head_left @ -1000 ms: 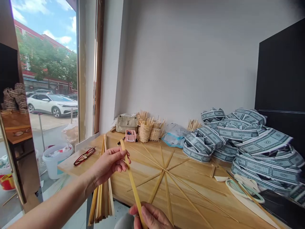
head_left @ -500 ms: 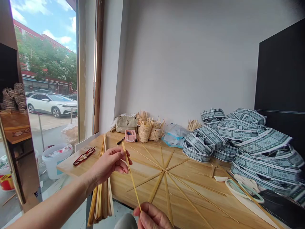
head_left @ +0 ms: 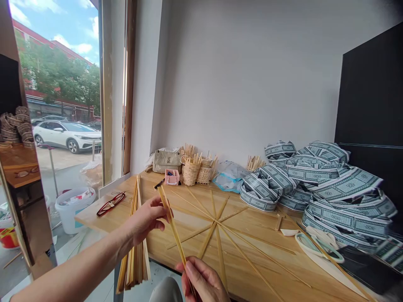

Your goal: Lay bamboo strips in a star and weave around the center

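Observation:
I hold one long flat bamboo strip up in the air over the near edge of the wooden table. My left hand pinches it near its upper end. My right hand, at the bottom edge of the view, is closed on its lower end. On the table behind the strip, several bamboo strips lie crossed in a star shape. A bundle of bamboo strips lies along the table's left side and hangs over its near edge, just below my left hand.
Red glasses lie on the left corner. At the back stand a beige bag, a pink box and small woven baskets. Patterned teal folded boxes pile up on the right. A window is left.
The strip has been twisted between my fingers, showing its edge and then its flat face again. My right hand has risen a little into view. The view shifted slightly.

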Demonstrator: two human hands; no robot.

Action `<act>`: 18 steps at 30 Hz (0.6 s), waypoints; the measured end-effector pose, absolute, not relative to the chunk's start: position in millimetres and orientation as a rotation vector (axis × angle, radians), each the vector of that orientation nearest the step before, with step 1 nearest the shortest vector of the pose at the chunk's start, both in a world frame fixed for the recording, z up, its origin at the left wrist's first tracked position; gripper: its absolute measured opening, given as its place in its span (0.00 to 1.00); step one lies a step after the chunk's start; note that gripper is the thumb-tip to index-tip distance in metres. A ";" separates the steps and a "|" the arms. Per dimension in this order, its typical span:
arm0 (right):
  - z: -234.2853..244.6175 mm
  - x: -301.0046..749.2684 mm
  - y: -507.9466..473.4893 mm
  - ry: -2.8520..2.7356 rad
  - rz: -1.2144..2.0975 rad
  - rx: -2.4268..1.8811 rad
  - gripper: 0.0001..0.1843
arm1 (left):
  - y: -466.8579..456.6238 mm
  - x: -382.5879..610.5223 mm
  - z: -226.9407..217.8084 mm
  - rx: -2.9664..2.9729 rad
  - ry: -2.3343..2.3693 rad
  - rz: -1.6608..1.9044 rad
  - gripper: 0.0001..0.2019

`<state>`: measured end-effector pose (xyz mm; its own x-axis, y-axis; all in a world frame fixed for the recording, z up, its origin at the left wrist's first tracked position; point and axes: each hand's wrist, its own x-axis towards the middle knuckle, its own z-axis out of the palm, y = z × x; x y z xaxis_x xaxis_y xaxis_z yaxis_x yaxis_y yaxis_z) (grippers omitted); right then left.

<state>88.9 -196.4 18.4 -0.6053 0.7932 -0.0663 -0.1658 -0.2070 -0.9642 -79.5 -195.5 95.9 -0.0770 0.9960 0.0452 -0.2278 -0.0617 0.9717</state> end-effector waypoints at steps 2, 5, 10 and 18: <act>22.0 87.7 -196.9 -1.386 1.885 -0.767 0.26 | -194.6 -76.0 91.4 1.004 1.042 1.390 0.09; 27.9 86.5 -198.0 -1.363 1.899 -0.804 0.27 | -193.1 -71.4 87.4 0.960 1.016 1.393 0.11; 33.0 84.4 -198.6 -1.312 1.871 -0.859 0.26 | -194.6 -68.7 86.1 0.891 0.955 1.400 0.12; 36.9 79.3 -195.1 -1.288 1.799 -0.732 0.26 | -197.1 -67.8 70.0 1.026 0.898 1.266 0.10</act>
<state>79.3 -195.1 36.9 -0.5221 0.8528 -0.0087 -0.2670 -0.1731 -0.9480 -67.8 -197.1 70.0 0.1057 0.9942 0.0199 -0.3100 0.0139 0.9506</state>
